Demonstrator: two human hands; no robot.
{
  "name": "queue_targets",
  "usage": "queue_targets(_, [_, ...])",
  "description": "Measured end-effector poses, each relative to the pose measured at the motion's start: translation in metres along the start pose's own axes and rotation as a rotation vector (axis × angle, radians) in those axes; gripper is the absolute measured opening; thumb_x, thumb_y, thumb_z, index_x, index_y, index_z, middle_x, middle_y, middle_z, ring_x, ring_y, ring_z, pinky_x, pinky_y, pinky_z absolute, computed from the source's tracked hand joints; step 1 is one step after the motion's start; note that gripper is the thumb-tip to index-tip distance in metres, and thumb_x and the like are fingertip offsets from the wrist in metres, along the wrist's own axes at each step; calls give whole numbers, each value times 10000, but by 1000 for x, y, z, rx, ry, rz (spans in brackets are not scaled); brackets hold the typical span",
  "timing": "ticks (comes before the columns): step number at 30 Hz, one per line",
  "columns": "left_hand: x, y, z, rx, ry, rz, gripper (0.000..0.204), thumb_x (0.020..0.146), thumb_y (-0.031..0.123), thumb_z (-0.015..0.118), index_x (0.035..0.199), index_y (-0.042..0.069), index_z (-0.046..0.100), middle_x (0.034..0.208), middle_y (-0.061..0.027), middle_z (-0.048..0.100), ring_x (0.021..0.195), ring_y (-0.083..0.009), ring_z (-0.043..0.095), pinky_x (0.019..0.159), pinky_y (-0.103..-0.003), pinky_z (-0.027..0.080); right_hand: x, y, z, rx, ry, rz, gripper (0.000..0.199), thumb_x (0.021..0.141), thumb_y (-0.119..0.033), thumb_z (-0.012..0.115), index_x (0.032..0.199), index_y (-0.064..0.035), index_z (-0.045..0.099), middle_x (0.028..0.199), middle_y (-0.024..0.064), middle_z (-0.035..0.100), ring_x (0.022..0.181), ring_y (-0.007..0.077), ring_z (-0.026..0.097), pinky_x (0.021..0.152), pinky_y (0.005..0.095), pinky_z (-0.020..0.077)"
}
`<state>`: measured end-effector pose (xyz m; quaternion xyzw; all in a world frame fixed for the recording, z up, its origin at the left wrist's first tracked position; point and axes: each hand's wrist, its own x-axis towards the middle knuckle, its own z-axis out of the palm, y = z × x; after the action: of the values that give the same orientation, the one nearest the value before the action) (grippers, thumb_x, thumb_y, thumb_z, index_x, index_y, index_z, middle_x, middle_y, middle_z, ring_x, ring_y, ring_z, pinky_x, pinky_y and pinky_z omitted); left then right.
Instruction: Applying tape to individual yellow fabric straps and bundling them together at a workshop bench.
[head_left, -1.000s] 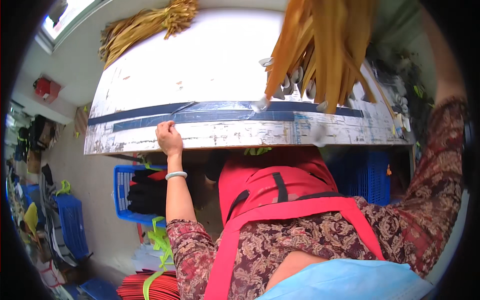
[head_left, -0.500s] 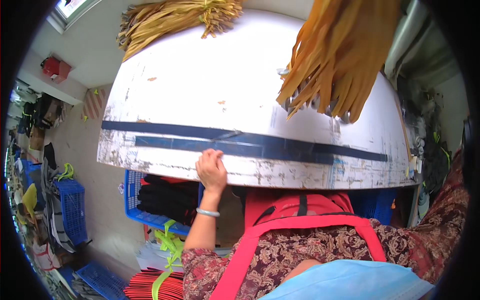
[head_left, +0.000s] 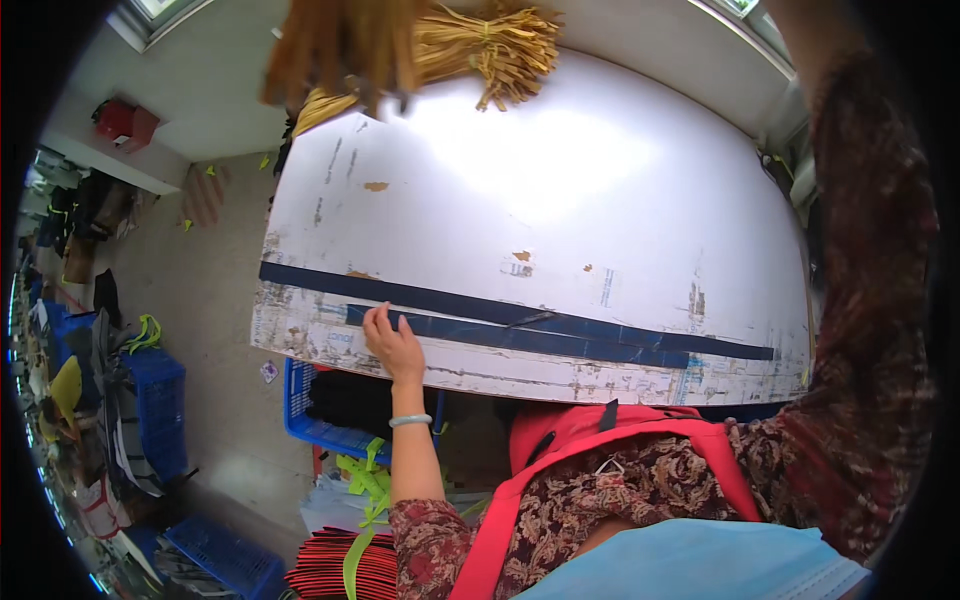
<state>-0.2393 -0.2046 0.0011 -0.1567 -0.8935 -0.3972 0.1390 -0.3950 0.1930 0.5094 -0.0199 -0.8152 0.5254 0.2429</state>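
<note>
My left hand (head_left: 395,345) rests with fingers apart on the front part of a white worktable (head_left: 450,210), touching the end of a dark blue strip (head_left: 520,332). A longer dark blue strip (head_left: 430,297) runs just behind it. My right arm (head_left: 860,200) is raised along the right side, and its hand is cut off by the upper edge. A blurred bundle of long brown strips (head_left: 345,45) hangs at the top left; what holds it is out of view. Behind it a second bundle of brown strips (head_left: 490,45), tied together, lies on the table's far edge.
Below the table's left front stands a blue crate (head_left: 340,432) with black cloth. Red-and-black stacked pieces (head_left: 340,565) with a lime-green tie lie nearer me. Another blue crate (head_left: 160,410) stands on the floor at left. A red box (head_left: 126,124) is on the left wall.
The hanging bundle of brown strips has moved from the upper right to the upper left. My right arm has risen. My left hand has slid left along the table, and the view has shifted.
</note>
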Motion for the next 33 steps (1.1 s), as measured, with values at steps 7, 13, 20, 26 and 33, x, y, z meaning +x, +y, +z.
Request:
queue_targets(7, [10,-19,-5,403,-88,-7,342,915,157,543,1252,103,524,1280,-105,479,1182,-319,436,1031,-475,290,24,154,36,357,116,267,343,935,-261,611,1200,-49,562,1040,127,631,927,219,615,813,331,548])
queue_targets(13, [26,1,23,311,-80,54,362,892,154,558,1248,100,529,1285,-114,481,1176,-327,438,1007,-478,296,15,365,-18,438,528,516,326,956,-321,581,1097,-27,590,931,98,627,797,232,612,759,366,569])
queue_targets(20, [13,-20,-7,429,-103,-23,387,884,153,561,1266,116,517,1281,-109,482,1165,-326,446,994,-475,312,-272,406,165,344,66,676,185,919,-213,625,1022,-64,660,797,36,640,624,116,579,528,263,480])
queue_targets(26, [20,-22,-5,392,-127,-47,405,867,174,608,1260,148,514,1289,-86,472,1190,-311,449,1004,-482,328,-439,219,291,245,-625,429,228,887,-139,642,1081,-19,654,900,140,684,822,200,662,778,324,525])
queue_targets(33, [1,-33,-11,273,-95,-36,333,885,165,586,1216,151,560,1290,-74,481,1199,-307,431,1014,-473,310,-457,78,339,292,-1233,-52,296,920,-235,637,1179,-91,640,1232,142,541,1145,310,529,959,378,441])
